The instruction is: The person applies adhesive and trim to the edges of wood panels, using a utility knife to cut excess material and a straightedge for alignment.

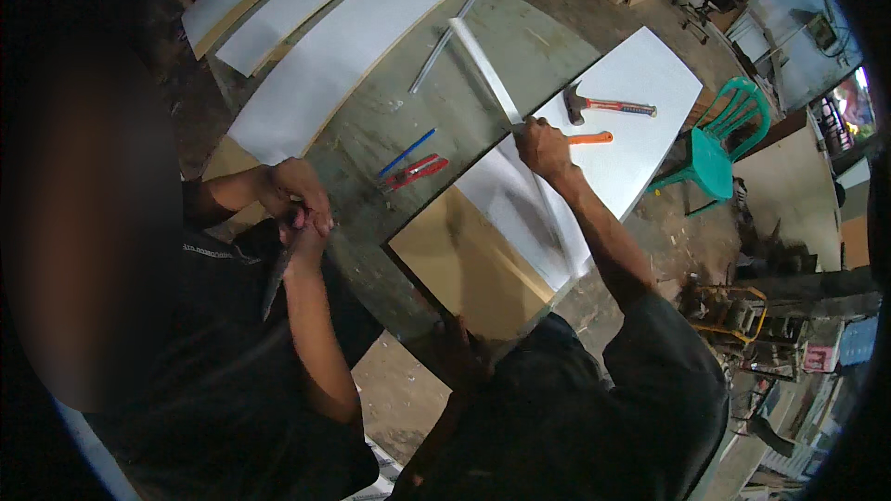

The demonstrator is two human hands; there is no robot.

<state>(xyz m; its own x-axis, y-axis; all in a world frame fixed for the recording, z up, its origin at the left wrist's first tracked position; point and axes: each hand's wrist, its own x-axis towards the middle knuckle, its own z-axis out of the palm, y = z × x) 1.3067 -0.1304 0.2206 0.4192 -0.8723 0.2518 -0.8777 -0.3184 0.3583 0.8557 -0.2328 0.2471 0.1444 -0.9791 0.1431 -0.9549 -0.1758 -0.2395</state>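
My right hand [548, 150] is closed on a long pale metal strip [489, 71] that crosses the table and a white board [506, 187]. Beside its knuckles, an orange handle [591, 138] lies on a white panel [664, 79], its other end hidden by the hand. A hammer [608, 108] rests just beyond. My left hand [459, 339] is in dark shadow by the near edge of a tan board [469, 260], its fingers too dim to read. Red-handled pliers [418, 172] and a blue pen-like stick [406, 153] lie on the greenish table [371, 213].
At left, a co-worker's hands [302, 199] meet around a dark pointed blade [277, 283]. Long white panels [348, 56] stretch across the far left, and a thin metal bar [445, 42] lies on the table. A green plastic chair [710, 153] stands right of the table.
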